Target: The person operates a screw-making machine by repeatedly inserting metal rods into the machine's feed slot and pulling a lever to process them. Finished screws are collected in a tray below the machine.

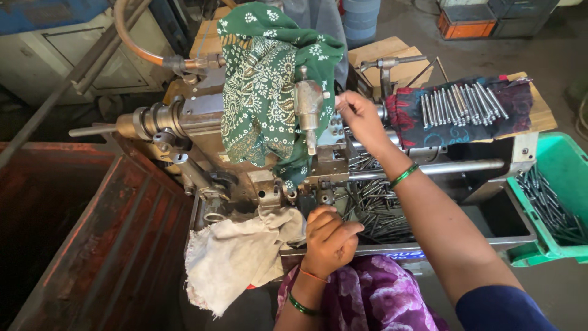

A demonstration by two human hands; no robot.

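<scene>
While the thin grey metal rod (339, 104) sits pinched at the mouth of the small grey metal machine (245, 153), just beside the steel lever handle (308, 104) that hangs in front of the green patterned cloth (263, 86), it looks best guided straight along the machine's axis, not at an angle. The right hand (358, 116) reaches across from the right, its fingertips drawn together on what seems to be that rod's end, though the piece itself is too small to make out for certain. A light, steady pinch near the tip should serve, with the knuckles kept well off the moving parts to its left.

The left hand (327, 239) rests on the front rim of the metal tray (514, 230), fingers curled loosely and closed on nothing that shows; I judge it steadies the body there, next to the dirty white rag (236, 260).

Farther right, a row of bright finished rods (462, 104) lies side by side on a dark red and black folded cloth (459, 113), within easy reach. Loose dark rods (373, 205) fill the tray beneath the arm, and more lie in the green plastic bin (563, 162) at the far right.
</scene>
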